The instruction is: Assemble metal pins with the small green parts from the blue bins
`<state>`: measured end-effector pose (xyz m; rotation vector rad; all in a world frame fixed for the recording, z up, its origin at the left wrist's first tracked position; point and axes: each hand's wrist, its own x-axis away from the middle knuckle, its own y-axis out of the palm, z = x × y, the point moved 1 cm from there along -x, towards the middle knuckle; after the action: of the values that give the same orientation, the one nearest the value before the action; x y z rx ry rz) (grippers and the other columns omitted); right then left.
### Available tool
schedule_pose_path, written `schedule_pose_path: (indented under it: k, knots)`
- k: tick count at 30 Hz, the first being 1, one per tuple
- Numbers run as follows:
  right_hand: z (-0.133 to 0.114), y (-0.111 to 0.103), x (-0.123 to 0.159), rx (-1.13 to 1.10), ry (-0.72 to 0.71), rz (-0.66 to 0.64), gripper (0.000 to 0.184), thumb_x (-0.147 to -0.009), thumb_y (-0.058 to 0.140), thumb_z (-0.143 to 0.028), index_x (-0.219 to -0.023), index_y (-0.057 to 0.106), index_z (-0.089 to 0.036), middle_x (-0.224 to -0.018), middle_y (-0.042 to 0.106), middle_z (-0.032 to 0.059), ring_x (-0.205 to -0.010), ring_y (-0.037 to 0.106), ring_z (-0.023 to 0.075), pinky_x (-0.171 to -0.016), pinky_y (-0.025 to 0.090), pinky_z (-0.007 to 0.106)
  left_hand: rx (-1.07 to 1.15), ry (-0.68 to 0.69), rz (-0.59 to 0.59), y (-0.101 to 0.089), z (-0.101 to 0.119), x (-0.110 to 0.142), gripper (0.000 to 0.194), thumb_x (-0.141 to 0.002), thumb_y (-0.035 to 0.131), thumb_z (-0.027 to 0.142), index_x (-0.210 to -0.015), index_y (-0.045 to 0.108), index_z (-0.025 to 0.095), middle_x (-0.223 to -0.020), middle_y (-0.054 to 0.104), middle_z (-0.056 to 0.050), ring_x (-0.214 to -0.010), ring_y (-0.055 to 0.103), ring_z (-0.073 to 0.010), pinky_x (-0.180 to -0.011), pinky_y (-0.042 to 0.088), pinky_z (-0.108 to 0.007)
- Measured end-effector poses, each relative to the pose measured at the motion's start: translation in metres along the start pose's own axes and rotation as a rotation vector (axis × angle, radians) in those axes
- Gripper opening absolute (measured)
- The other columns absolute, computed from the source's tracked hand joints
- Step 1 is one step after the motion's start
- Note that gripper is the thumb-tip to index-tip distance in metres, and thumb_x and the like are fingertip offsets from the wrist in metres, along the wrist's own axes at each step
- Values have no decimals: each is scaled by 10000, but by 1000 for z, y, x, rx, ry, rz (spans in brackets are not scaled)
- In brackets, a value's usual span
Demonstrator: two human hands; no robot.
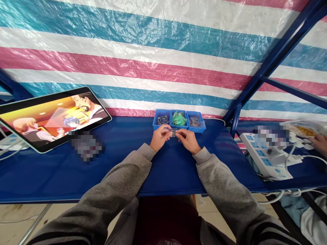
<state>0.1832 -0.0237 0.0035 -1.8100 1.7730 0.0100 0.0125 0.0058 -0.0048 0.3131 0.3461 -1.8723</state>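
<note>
My left hand [160,136] and my right hand [188,139] meet over the blue table [127,163], fingers pinched together on a small dark part [174,132] held between them. Just beyond the hands stand three small blue bins: the left bin [161,119] holds dark thin pieces, the middle bin [179,119] holds green pieces, the right bin [196,120] holds greyish pieces. Both arms wear grey sleeves.
A tablet [51,117] playing a cartoon leans at the left. A white power strip [265,154] with cables lies at the right, near another person's hand [319,143]. A striped tarp hangs behind; a blue frame post [235,120] rises at the right.
</note>
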Motion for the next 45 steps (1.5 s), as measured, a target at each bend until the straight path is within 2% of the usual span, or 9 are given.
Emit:
schedule_pose_path:
  k: [5, 10, 15, 21, 26, 31, 34, 41, 45]
  knots:
    - [-7, -2, 1, 41, 7, 2, 356, -874, 540, -519, -719, 585, -201, -541, 569, -11, -465, 540, 140, -522, 452, 270, -103, 51, -22, 2, 4, 3, 351, -902, 562, 431, -1144, 520, 179, -697, 596, 21, -530, 526, -82, -538, 465, -202]
    - [-10, -5, 0, 40, 21, 64, 386, -873, 536, -550, -700, 556, -205, -497, 531, -27, -448, 509, 132, -530, 439, 267, -341, 243, -38, 2, 5, 4, 340, -869, 623, 436, -1079, 651, 169, -1075, 625, -100, -901, 628, -181, -694, 540, -265]
    - [-11, -5, 2, 57, -8, 4, 423, -912, 471, -558, -706, 574, -203, -520, 535, -18, -483, 522, 132, -561, 449, 268, -504, 357, 64, -1, 3, 3, 252, -922, 568, 376, -959, 725, 183, -1074, 636, -101, -973, 628, -204, -857, 539, -363]
    - [-12, -6, 0, 87, -82, 97, 347, -883, 544, -523, -978, 628, -201, -882, 639, 58, -710, 599, 164, -573, 481, 262, -314, 217, 118, -1, 3, 4, 270, -876, 627, 404, -881, 751, 163, -814, 700, -64, -749, 660, -175, -732, 564, -314]
    - [-9, -6, -2, 189, -141, 90, 321, -929, 499, -446, -765, 620, -198, -781, 624, 59, -709, 582, 173, -643, 473, 288, -101, 53, 76, 3, 2, 5, 295, -818, 682, 418, -896, 720, 137, -776, 718, -61, -660, 674, -172, -644, 572, -297]
    - [-10, -5, -1, 165, -147, 62, 299, -932, 499, -426, -787, 638, -203, -810, 637, 67, -717, 584, 179, -646, 477, 300, -275, 162, 27, 3, 8, 5, 260, -827, 664, 412, -805, 709, 158, -851, 716, -72, -743, 667, -171, -661, 547, -279]
    - [-11, -5, 0, 133, -141, 47, 293, -923, 513, -429, -794, 652, -205, -820, 648, 69, -702, 585, 177, -631, 480, 301, -327, 165, -15, 6, 9, 7, 229, -841, 647, 383, -802, 693, 161, -788, 705, -49, -698, 652, -157, -642, 529, -265]
    - [-10, -4, 0, 121, -135, 51, 271, -903, 547, -433, -856, 664, -193, -812, 647, 58, -680, 588, 166, -599, 463, 276, -137, 60, 58, 7, 11, 9, 203, -849, 636, 353, -826, 625, 151, -731, 670, -19, -666, 674, -149, -682, 551, -264]
    - [-9, -1, 0, 142, -181, 3, 283, -916, 528, -414, -788, 641, -188, -739, 614, 46, -665, 568, 167, -604, 445, 277, -106, 31, 26, 5, 9, 7, 263, -839, 645, 400, -890, 653, 143, -781, 683, -39, -692, 668, -156, -637, 548, -253]
